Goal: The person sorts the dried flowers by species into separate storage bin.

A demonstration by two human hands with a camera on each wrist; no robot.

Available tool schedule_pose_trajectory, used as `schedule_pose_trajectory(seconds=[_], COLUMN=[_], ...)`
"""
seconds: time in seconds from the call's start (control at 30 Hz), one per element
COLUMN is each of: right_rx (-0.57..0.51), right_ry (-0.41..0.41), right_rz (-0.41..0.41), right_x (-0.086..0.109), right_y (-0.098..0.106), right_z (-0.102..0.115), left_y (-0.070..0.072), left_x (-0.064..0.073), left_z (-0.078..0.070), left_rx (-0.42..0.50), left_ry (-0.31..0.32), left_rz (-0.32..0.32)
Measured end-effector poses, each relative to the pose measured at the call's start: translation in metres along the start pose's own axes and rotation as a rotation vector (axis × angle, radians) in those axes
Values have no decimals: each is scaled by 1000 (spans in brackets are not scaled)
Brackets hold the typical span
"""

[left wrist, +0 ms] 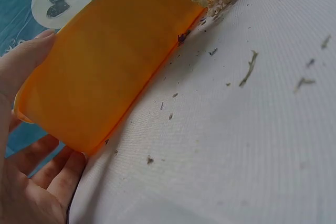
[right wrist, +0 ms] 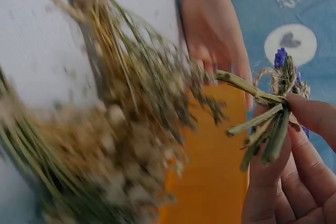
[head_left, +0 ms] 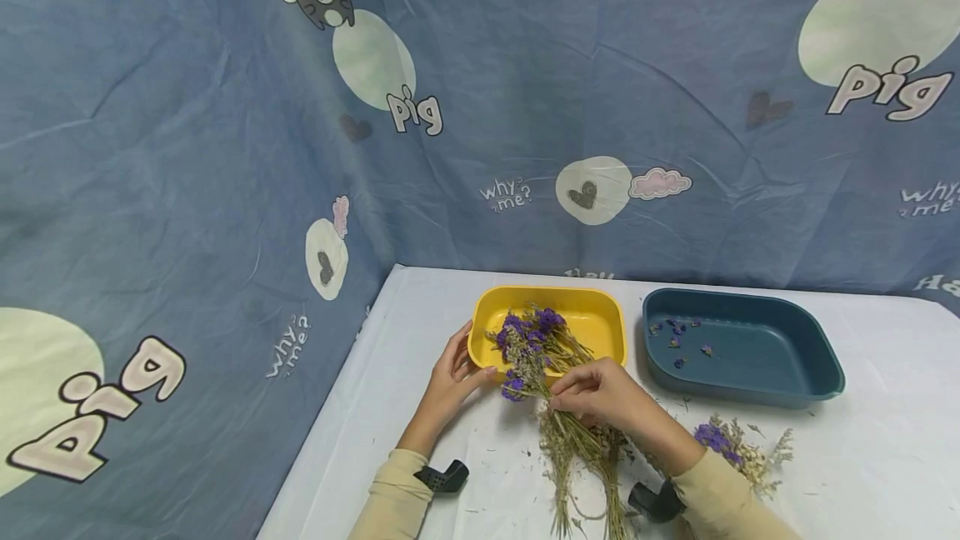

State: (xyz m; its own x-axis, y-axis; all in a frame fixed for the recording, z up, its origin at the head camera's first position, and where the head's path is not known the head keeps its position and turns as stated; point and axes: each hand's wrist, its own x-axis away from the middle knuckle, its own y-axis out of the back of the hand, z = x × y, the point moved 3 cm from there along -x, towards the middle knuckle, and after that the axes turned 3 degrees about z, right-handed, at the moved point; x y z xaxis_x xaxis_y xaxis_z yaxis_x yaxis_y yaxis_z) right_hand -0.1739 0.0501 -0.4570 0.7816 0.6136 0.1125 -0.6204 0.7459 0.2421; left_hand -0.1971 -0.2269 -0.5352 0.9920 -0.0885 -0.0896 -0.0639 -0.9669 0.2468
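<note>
A yellow plastic tub (head_left: 600, 319) stands on the white table, and my left hand (head_left: 450, 377) grips its left end. The left wrist view shows the thumb at the rim and the fingers around the tub's lower corner (left wrist: 86, 124). Over the tub's front side, my right hand (head_left: 603, 392) pinches the cut stems (right wrist: 273, 135) of a small twine-tied bunch of dried purple flowers. More purple flowers (head_left: 550, 319) are visible inside the tub. In front of it lie long-stemmed bunches of dried flowers (head_left: 558, 448), partly hidden by the right hand.
A dark blue-green tub (head_left: 757, 357) to the right holds several loose purple blossoms. Another dried purple and cream bunch (head_left: 738, 448) lies near my right forearm. Plant crumbs (left wrist: 249, 69) are scattered on the table. A blue printed cloth (head_left: 480, 107) hangs behind.
</note>
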Motion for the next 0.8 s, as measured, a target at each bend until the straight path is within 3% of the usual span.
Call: schedule_pose_trajectory(seconds=[0.3,0.53,0.8], right_rx=[101,231,327], right_ry=[-1,50,101], right_rz=[-39,-2,54], right_x=[-16,-38,-59], right_y=[32,52,61], right_z=[9,18,23], left_y=[-1,0,-1], left_x=[0,0,0], left_z=[0,-1,-2], left_rx=[8,13,21], left_ry=[4,9,12], left_rz=[-8,-12,-14])
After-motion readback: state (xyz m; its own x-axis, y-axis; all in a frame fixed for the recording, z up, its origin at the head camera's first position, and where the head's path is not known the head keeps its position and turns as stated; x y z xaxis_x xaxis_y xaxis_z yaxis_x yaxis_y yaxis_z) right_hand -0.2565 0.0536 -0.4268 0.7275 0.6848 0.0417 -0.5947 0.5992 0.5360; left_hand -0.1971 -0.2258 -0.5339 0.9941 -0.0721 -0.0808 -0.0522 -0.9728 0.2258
